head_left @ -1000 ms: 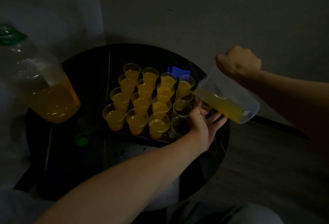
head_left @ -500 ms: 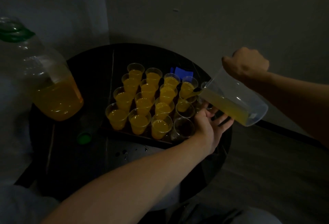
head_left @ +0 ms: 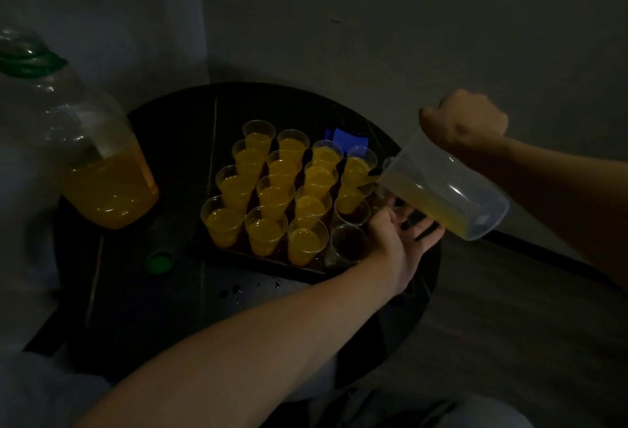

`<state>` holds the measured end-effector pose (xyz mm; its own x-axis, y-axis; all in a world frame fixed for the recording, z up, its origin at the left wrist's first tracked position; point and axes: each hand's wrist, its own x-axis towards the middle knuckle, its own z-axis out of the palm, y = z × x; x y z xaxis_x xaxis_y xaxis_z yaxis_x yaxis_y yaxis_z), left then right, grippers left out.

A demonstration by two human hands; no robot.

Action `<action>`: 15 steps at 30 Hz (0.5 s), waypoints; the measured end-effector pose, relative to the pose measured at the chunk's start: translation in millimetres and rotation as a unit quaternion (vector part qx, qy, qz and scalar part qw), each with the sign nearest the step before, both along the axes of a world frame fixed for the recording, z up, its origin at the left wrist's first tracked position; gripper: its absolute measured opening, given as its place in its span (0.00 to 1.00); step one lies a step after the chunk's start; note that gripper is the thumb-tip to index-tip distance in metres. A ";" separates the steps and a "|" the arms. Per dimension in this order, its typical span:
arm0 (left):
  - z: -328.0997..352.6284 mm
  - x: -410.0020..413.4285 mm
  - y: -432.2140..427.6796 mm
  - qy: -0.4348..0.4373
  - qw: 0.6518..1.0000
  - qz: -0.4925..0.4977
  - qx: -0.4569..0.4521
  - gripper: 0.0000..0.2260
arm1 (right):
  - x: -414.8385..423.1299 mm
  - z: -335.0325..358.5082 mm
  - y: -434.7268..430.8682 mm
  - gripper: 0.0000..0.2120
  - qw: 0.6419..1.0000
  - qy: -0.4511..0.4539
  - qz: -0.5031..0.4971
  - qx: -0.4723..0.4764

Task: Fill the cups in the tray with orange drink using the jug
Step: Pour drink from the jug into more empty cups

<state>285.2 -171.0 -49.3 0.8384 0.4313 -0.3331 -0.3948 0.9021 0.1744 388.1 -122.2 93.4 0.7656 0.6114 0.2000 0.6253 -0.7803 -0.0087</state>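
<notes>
Orange drink (head_left: pixel 224 225), clr cups (head_left: pixel 350 244), green cap (head_left: pixel 158 262), blk table (head_left: pixel 170 142).

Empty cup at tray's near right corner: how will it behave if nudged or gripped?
Likely very light: the empty cup holds no drink, so a nudge may slide or tip it. It narrows toward the base, adding tip risk. Thin clear wall probably flexes under a squeeze.

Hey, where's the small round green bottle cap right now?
In the head view, the green cap lies on the dark round table, left of the cup tray, just nearer than the big clear bottle.
</notes>
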 end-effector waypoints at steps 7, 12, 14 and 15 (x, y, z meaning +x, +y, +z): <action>3.8 -3.2 0.2 0.013 0.999 0.011 0.027 0.19 | 1.1 -1.5 -2.1 0.17 1.000 0.002 -0.009 0.014; 10.0 -7.6 1.8 0.031 0.998 0.014 0.061 0.21 | 2.3 -5.0 -6.2 0.18 0.999 0.012 -0.025 0.031; 8.4 -8.0 0.5 0.048 0.996 0.013 0.074 0.21 | 1.9 -6.0 -9.3 0.19 0.999 0.022 -0.027 0.038; 7.7 -8.2 0.3 0.055 0.995 0.013 0.078 0.23 | 0.7 -6.1 -11.2 0.19 0.998 0.027 -0.028 0.041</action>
<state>277.0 -170.7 -41.5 0.7887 0.5058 -0.3495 -0.3881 0.8505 0.3550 388.9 -133.4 87.3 0.8089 0.5510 0.2052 0.5780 -0.8091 -0.1057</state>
